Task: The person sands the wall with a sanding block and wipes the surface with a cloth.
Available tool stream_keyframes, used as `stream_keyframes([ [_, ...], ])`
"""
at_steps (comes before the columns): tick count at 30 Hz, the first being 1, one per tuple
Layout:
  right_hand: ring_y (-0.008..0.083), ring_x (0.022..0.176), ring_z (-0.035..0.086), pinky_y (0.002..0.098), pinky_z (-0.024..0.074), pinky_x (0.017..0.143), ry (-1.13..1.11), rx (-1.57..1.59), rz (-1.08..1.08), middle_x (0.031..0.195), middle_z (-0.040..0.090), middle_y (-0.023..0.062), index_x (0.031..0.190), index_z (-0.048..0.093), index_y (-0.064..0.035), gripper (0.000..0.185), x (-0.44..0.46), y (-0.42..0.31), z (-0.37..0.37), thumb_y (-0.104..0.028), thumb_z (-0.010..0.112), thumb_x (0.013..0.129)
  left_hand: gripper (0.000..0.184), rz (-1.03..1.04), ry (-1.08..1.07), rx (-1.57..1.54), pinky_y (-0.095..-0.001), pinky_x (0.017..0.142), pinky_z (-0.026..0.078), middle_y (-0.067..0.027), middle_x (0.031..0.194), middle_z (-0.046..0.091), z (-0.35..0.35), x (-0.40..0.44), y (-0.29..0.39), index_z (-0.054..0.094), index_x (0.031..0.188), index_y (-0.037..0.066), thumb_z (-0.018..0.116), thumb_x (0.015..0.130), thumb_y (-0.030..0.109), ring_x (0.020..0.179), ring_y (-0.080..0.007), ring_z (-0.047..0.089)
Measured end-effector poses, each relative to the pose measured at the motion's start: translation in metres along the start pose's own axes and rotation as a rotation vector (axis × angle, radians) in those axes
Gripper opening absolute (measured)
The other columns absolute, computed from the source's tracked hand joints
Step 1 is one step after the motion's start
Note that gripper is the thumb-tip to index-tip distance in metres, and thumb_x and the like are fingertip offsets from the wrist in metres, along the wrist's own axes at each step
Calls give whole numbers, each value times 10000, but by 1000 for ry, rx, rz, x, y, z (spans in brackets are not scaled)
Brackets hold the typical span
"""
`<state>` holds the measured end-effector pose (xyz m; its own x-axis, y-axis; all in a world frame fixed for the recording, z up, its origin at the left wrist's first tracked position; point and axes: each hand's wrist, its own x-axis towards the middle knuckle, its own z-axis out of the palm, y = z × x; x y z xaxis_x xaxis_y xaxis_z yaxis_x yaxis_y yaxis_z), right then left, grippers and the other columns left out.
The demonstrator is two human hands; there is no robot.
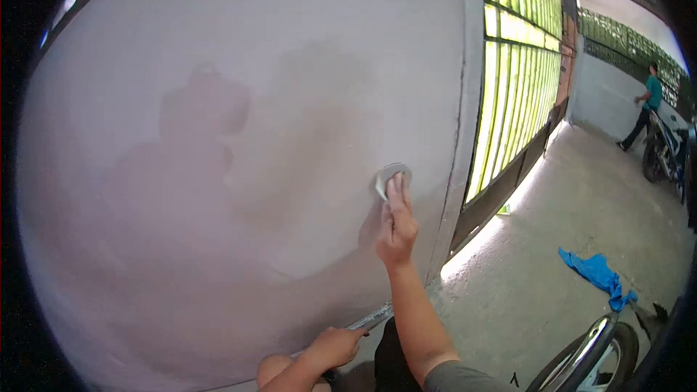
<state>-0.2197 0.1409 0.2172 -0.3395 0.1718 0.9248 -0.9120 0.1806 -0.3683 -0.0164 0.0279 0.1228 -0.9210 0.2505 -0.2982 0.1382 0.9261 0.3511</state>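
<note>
My right hand (396,221) presses a round, pale grey pad (393,172) flat on the grey wall (305,101), near the wall's right edge. Its fingers lie over the pad. Low in the view, my left hand (337,347) is closed near the foot of the wall, close to my knee. A small dark tip shows at its fingers; what it belongs to is too small to make out. Shadows fall across the wall.
A barred gate (519,72) stands right of the wall. On the concrete floor (523,261) lies a blue cloth (597,271), beside a motorcycle wheel (617,356) at the lower right. Farther back, a person (650,101) is near a parked motorcycle (661,149).
</note>
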Motion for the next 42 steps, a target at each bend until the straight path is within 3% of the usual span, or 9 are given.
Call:
stream_keyframes([
  [6,366,1373,385,399,365,1108,195,-93,231,1409,476,249,1331,529,44,408,-10,53,-20,73,455,931,393,71,-36,-1,-521,855,481,-219,979,684,20,20,-2,551,1268,115,461,887,148,953,-405,644],
  [15,354,1367,399,379,366,1107,107,-186,163,1428,461,231,1338,526,39,397,-9,57,-28,19,498,943,392,-92,-94,-21,-523,850,476,-222,1069,663,14,-12,-18,527,1272,90,462,890,146,986,-419,627],
  [19,342,1378,394,364,355,1111,296,-167,690,1451,445,210,1360,491,62,418,-10,68,-31,-17,509,951,377,-123,-19,-71,-541,856,472,-243,1062,659,18,1,-27,525,1251,61,457,887,133,991,-441,617],
  [23,353,1382,385,383,351,1113,329,-142,407,1456,432,227,1344,499,79,404,-9,62,-14,-26,512,954,367,-90,-27,-83,-547,851,469,-268,1045,654,23,16,-17,532,1230,43,456,877,111,989,-448,618],
  [25,365,1382,381,403,352,1110,169,-318,163,1458,424,242,1330,510,89,392,-7,52,-8,-20,503,954,399,-67,-14,-72,-545,867,476,-262,1057,653,37,18,-25,525,1272,74,481,879,124,998,-449,616],
  [28,375,1377,383,414,347,1111,155,-324,52,1438,448,245,1326,521,79,392,6,53,-13,-1,497,943,432,-43,-56,-59,-546,880,480,-251,1043,660,26,5,-13,523,1303,93,509,874,136,978,-448,625],
  [31,377,1363,404,415,361,1100,250,-147,187,1417,474,244,1326,535,57,397,6,59,-15,8,492,934,422,-45,-80,-36,-546,855,481,-242,990,674,19,-10,-11,534,1280,71,510,863,133,920,-443,641],
  [35,420,1339,416,453,394,1078,40,-126,-149,1375,509,258,1287,549,93,356,-15,22,12,21,493,943,410,31,-73,-26,-543,806,486,-241,923,681,26,-13,-15,549,1254,61,502,851,123,870,-424,655],
  [42,421,1341,412,467,352,1110,144,-132,4,1366,506,278,1259,568,101,337,-21,32,15,39,511,932,413,28,-68,-49,-548,840,469,-250,872,675,28,-1,-7,552,1248,58,491,843,112,867,-422,652],
])
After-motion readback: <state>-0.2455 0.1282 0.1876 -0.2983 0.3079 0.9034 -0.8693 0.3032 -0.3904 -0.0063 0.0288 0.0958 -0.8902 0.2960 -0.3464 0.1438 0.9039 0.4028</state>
